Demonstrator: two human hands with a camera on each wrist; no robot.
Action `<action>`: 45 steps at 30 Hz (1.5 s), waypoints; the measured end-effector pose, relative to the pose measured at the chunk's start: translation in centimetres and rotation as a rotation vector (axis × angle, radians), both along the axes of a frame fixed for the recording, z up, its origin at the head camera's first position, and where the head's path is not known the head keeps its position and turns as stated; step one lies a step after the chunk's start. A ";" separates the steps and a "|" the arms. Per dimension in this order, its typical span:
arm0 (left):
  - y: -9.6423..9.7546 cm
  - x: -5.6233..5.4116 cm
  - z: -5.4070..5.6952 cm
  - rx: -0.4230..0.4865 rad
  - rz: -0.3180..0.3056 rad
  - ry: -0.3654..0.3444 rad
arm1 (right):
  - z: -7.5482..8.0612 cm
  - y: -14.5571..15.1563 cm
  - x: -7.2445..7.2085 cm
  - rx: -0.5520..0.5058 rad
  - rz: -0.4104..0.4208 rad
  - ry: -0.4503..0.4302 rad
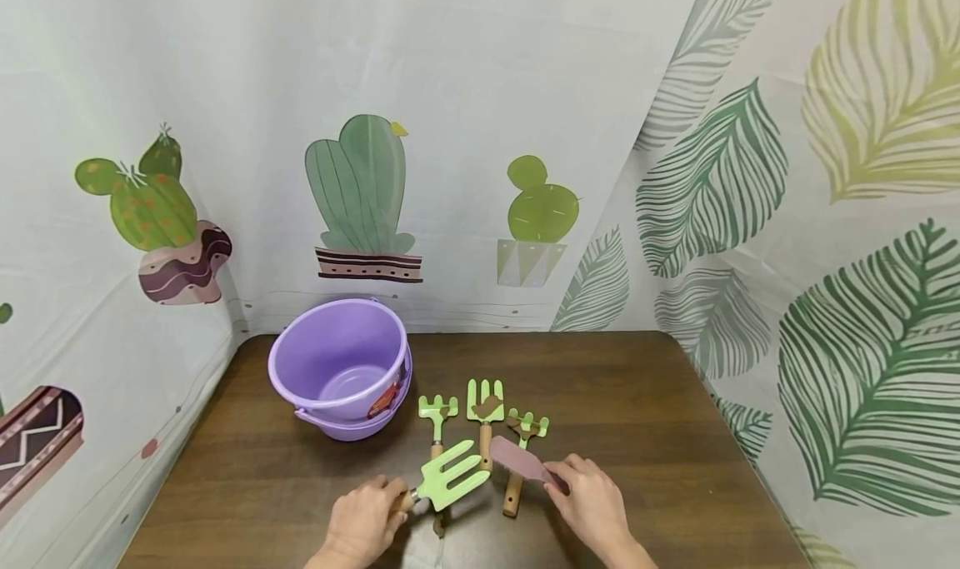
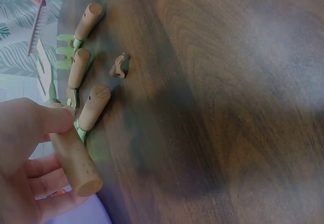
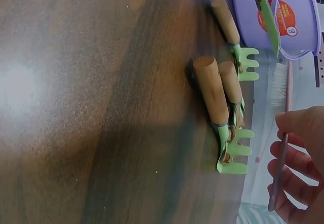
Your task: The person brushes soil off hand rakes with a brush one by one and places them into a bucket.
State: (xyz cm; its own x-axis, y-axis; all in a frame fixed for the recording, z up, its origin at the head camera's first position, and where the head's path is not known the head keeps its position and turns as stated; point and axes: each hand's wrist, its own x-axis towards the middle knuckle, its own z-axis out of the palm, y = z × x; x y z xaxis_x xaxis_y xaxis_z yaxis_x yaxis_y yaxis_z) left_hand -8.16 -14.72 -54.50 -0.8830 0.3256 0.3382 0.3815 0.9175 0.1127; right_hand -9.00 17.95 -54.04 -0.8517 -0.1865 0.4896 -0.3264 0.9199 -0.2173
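My left hand [image 1: 362, 519] grips a green garden fork [image 1: 450, 475] by its wooden handle, the tines raised over the table and pointing right. In the left wrist view, the thumb lies along that handle [image 2: 76, 158] with fingers curled beneath. My right hand [image 1: 594, 502] pinches a pink brush [image 1: 519, 459] by its thin handle; white bristles [image 3: 279, 84] show in the right wrist view. Between the hands lie a small green rake [image 1: 437, 406], another green fork [image 1: 476, 390] and a second rake [image 1: 537, 424], all wooden-handled. Brown clumps [image 1: 487, 407] cling to their heads.
A purple bucket [image 1: 337, 415] stands at the back left of the brown wooden table [image 1: 637, 402]. One curled brown piece [image 2: 119, 67] lies on the tabletop near the tool handles. Cloth printed with cacti and leaves [image 1: 465, 69] hangs behind the table.
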 end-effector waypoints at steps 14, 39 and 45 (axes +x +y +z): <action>0.7 0.4 1.1 0.157 0.034 -0.180 | -0.3 0.2 -0.1 -0.013 -0.004 -0.008; 0.7 -0.4 0.8 0.752 -0.185 -0.609 | -0.3 0.5 0.0 -0.024 -0.017 -0.009; 0.8 -0.4 1.0 0.852 -0.163 -0.731 | -0.2 0.4 0.0 -0.018 -0.020 -0.024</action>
State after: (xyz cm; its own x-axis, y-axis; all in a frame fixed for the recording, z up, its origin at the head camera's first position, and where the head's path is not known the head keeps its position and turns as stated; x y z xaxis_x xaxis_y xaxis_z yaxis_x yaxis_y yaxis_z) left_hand -8.57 -13.92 -53.53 -0.9279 0.3651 -0.0751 0.0753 0.3811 0.9215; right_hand -8.98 18.40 -54.22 -0.8667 -0.1602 0.4724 -0.3021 0.9222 -0.2415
